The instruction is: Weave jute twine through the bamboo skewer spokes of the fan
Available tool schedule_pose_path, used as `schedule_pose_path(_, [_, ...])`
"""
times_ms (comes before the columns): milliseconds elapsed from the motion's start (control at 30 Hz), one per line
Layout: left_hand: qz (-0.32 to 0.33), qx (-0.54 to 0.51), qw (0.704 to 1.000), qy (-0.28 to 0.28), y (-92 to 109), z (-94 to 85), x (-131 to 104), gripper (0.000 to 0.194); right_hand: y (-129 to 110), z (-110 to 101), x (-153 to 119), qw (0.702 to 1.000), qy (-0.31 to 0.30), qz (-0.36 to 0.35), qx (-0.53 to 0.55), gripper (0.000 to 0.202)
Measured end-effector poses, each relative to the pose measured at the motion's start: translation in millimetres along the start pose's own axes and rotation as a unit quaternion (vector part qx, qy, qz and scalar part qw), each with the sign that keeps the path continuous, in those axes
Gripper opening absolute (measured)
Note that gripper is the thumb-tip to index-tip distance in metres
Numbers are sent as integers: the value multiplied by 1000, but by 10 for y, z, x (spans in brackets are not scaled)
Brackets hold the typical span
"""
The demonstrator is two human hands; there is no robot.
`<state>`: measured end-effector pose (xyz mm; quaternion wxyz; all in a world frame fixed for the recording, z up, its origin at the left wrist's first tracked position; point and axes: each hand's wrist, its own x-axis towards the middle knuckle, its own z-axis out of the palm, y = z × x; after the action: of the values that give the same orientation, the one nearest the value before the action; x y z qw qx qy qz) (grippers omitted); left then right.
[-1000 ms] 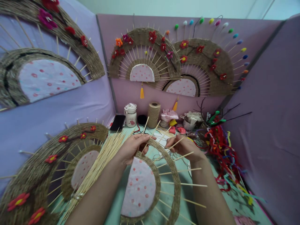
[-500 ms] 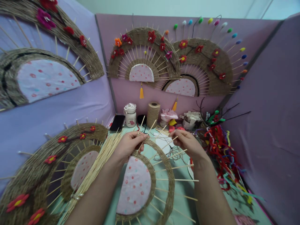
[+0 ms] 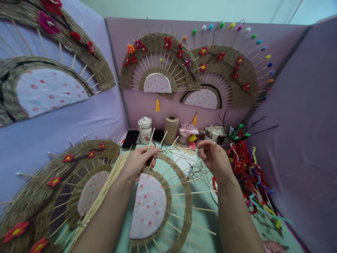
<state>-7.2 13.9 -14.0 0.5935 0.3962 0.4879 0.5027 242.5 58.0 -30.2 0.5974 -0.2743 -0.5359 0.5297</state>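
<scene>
My left hand (image 3: 139,161) is closed on the upper end of a half-round woven fan (image 3: 187,196), its thumb over the twine band. The fan has thin sticks fanning out, a twine outer band and a white cloth centre (image 3: 149,205) with red dots. My right hand (image 3: 214,158) is raised to the right of the fan, fingers curled in a pinch. A thin strand of twine, faint here, runs from the fan's top edge toward those fingertips.
Behind stand a twine spool (image 3: 171,130), a white bottle (image 3: 145,130) and a phone (image 3: 131,139). A bundle of thin sticks (image 3: 109,184) lies left; colourful fuzzy stems (image 3: 243,165) pile right. Loose twine (image 3: 198,169) lies on the table. Finished fans (image 3: 160,45) hang behind.
My right hand has moved a little right and up, away from the fan, and turned. My left hand and the fan have shifted slightly left in view.
</scene>
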Motion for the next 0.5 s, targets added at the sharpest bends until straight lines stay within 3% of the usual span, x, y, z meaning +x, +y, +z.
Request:
schedule_pose_path(133, [16, -44, 999, -1, 42, -58, -5, 28, 93, 7, 25, 997, -55, 56, 12, 53])
schedule_pose_path(300, [30, -83, 996, 9, 82, -73, -15, 26, 130, 33, -8, 976, -177, 119, -47, 72])
schedule_pose_path(500, [2, -110, 994, -28, 105, -66, -18, 32, 180, -41, -17, 965, -187, 154, -104, 57])
